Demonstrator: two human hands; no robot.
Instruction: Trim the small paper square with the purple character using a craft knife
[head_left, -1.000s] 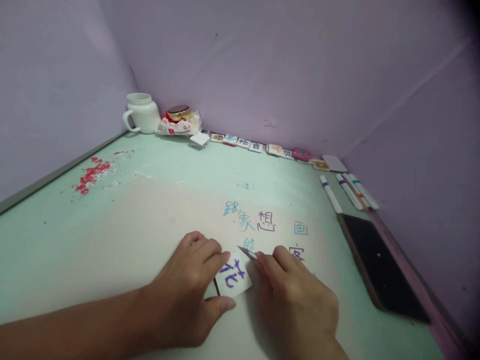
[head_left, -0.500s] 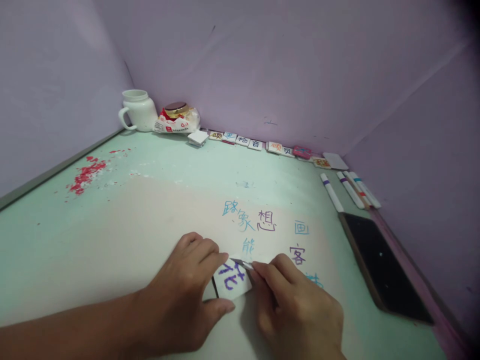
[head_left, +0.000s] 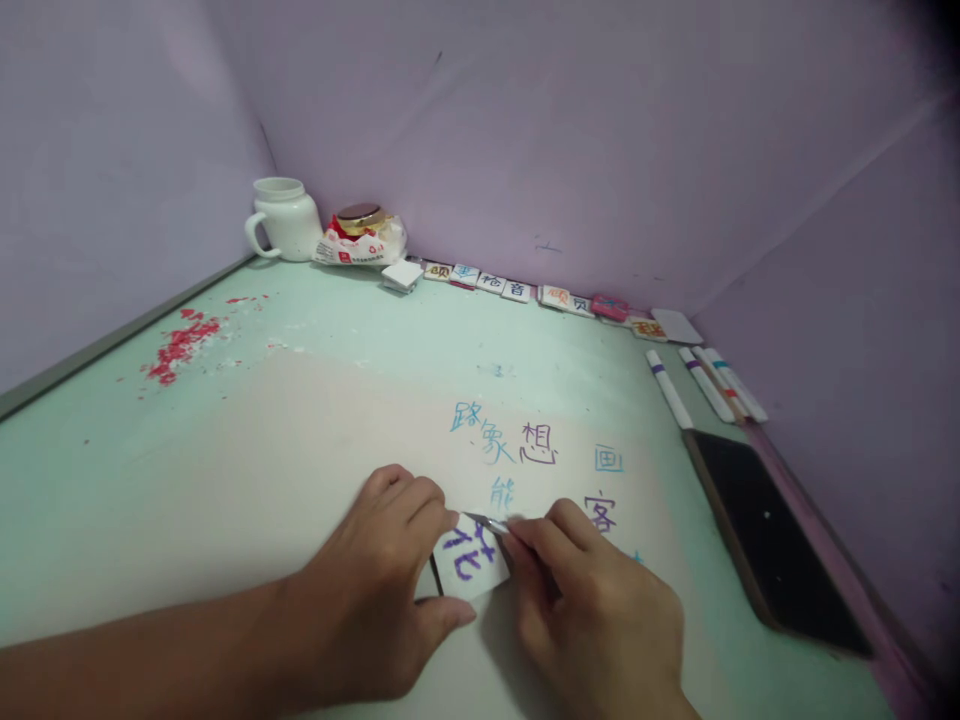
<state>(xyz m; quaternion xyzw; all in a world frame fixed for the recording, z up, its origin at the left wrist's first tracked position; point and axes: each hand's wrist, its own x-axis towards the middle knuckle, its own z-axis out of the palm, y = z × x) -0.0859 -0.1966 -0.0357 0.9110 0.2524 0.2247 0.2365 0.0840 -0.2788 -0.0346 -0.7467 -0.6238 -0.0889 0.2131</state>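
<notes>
Spreading under both hands, the pale green table (head_left: 315, 330) looks smooth and hard, with inked characters (head_left: 536, 442) just beyond the fingers and a red smear (head_left: 180, 345) well off to their left. A dark flat slab (head_left: 772, 540) lies to the right of the fingers, with markers (head_left: 705, 385) past it. The left hand (head_left: 379, 590) pins a small white card (head_left: 469, 565) flat, its fingers (head_left: 420, 510) closed along the card's left edge and the thumb under its lower edge. The right hand (head_left: 592, 610) has its fingers (head_left: 532, 545) pinched shut on a thin metal blade (head_left: 491, 524), whose tip rests at the card's top edge. The card, bearing a purple character, seems light, thin and bendable, likely to slide on the slick table, so it is best held by pressing on its edges.
</notes>
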